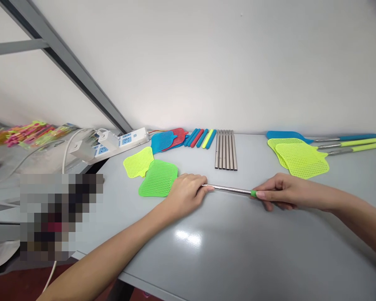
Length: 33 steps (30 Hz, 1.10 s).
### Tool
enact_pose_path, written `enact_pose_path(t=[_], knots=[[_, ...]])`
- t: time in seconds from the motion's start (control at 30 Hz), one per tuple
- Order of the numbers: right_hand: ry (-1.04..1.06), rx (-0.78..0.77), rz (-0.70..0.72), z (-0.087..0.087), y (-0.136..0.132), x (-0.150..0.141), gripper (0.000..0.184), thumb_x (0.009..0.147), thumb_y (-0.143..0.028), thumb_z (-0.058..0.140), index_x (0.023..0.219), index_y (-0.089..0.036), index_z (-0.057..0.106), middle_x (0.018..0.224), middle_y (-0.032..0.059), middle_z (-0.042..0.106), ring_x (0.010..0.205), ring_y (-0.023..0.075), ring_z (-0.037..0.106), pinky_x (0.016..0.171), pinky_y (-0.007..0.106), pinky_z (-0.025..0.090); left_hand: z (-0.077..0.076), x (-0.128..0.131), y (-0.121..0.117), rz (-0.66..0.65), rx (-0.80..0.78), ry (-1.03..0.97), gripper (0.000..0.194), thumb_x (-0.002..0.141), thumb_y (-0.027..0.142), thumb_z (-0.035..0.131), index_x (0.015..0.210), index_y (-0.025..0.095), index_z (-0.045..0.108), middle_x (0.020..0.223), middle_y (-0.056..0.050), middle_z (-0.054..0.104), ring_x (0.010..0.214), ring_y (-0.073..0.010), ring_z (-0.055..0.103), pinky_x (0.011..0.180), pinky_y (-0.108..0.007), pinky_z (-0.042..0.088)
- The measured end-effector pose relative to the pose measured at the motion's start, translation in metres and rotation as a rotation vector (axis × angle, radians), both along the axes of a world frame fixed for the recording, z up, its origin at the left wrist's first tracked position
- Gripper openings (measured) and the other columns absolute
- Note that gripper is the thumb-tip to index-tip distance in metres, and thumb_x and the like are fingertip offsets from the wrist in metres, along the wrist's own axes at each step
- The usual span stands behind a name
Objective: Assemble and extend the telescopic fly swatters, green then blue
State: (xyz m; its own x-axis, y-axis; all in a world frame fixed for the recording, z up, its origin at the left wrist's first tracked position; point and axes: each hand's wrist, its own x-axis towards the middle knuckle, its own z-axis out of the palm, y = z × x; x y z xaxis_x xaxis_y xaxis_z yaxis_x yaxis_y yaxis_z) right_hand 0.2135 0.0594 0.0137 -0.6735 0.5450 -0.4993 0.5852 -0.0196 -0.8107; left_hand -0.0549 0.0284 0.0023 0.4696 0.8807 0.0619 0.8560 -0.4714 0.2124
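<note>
Left hand (188,191): clamped on metal rod (230,189), nearer me than the tube row (227,150). Right hand (282,191): pinching green grip (253,193) at the rod's end. Step, I judge: fitting grip; next calls for steady, straight pushing.

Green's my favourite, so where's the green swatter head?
In the head view, the green swatter head is left of centre, between the yellow swatter head and the left hand.
</note>
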Motion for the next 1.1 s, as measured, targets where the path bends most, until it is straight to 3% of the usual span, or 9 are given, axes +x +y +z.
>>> enact_pose_path(t=[0.17, 0.33, 0.57, 0.83, 1.1], knots=[[-0.040, -0.002, -0.039, -0.002, -0.003, -0.002, 0.040, 0.076, -0.050, 0.046, 0.065, -0.014, 0.059, 0.050, -0.0013, 0.040, 0.045, 0.0078, 0.036, 0.041, 0.020, 0.025, -0.003, 0.000, 0.001, -0.003, -0.014, -0.030, 0.035, 0.089, 0.039, 0.028, 0.072, 0.017, 0.049, 0.068, 0.000, 0.054, 0.063, -0.0130, 0.047, 0.061, -0.025, 0.031], [0.027, -0.067, -0.175, -0.003, -0.008, -0.011, 0.040, 0.077, -0.051, 0.044, 0.083, -0.015, 0.061, 0.058, -0.0015, 0.040, 0.045, 0.0062, 0.029, 0.043, 0.020, 0.024, -0.008, 0.002, -0.001, 0.035, -0.001, -0.056, 0.031, 0.089, 0.034, 0.029, 0.073, 0.017, 0.049, 0.067, 0.001, 0.054, 0.066, -0.0137, 0.048, 0.061, -0.027, 0.028], [0.037, -0.252, -0.257, 0.000, -0.015, -0.015, 0.037, 0.074, -0.049, 0.048, 0.077, -0.014, 0.060, 0.056, -0.0021, 0.036, 0.044, 0.0055, 0.021, 0.039, 0.021, 0.013, -0.011, 0.004, -0.004, 0.025, 0.014, -0.108, 0.028, 0.089, 0.030, 0.031, 0.071, 0.018, 0.050, 0.066, 0.001, 0.054, 0.067, -0.0135, 0.045, 0.064, -0.029, 0.024], [0.071, -0.424, -0.242, -0.004, -0.012, -0.011, 0.034, 0.073, -0.048, 0.049, 0.074, -0.015, 0.058, 0.053, -0.0045, 0.032, 0.039, 0.0028, 0.011, 0.036, 0.021, 0.005, -0.009, 0.005, -0.011, 0.036, 0.040, -0.148, 0.027, 0.088, 0.027, 0.033, 0.070, 0.017, 0.051, 0.066, 0.001, 0.053, 0.066, -0.0134, 0.043, 0.066, -0.029, 0.023], [0.135, -0.596, -0.225, -0.002, -0.012, -0.011, 0.027, 0.076, -0.040, 0.048, 0.074, -0.014, 0.055, 0.050, -0.0058, 0.029, 0.036, 0.0012, 0.011, 0.032, 0.017, 0.003, -0.006, 0.006, -0.017, 0.044, 0.222, -0.127, 0.021, 0.086, 0.025, 0.038, 0.072, 0.017, 0.051, 0.062, 0.000, 0.050, 0.062, -0.0135, 0.039, 0.065, -0.030, 0.023]])
